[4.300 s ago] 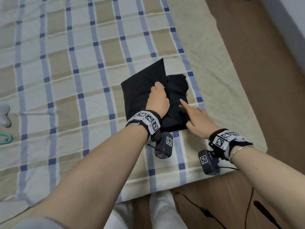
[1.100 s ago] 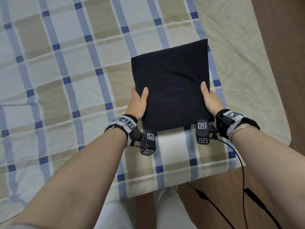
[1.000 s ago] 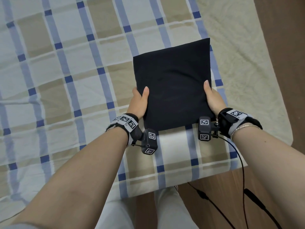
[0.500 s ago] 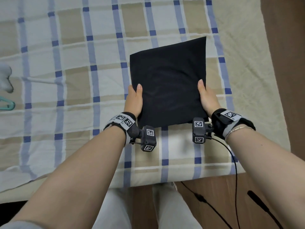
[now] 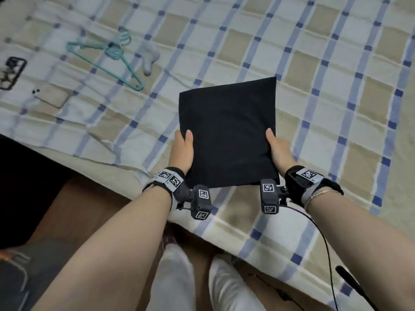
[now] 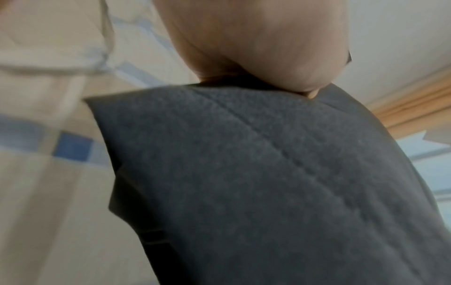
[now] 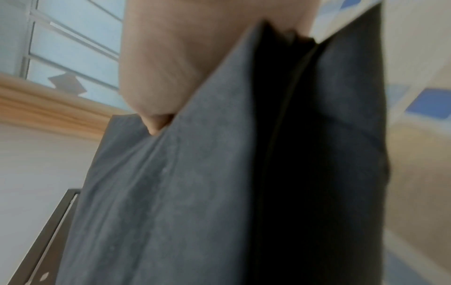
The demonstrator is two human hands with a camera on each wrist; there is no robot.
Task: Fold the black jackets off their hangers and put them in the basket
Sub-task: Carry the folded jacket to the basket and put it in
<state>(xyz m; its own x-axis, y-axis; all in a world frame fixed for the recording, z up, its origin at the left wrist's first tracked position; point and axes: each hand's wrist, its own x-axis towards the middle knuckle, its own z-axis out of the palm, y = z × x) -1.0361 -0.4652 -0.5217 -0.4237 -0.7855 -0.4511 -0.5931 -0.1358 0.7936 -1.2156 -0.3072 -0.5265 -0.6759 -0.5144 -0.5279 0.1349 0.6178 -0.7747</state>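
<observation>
Head view — hands (image 5: pixel 183 151) gripping square jacket (image 5: pixel 226 133).

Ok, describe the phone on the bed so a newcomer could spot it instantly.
Start at the plaid bedsheet and go to its far left edge, left of the teal hanger. The phone lies flat there. It is a pale beige rectangle with dark camera dots at one corner.

Light: soft and even, no glare seen.
Head view: edges blurred and bent.
Wrist views: motion-smeared throughout, window daylight behind.
</observation>
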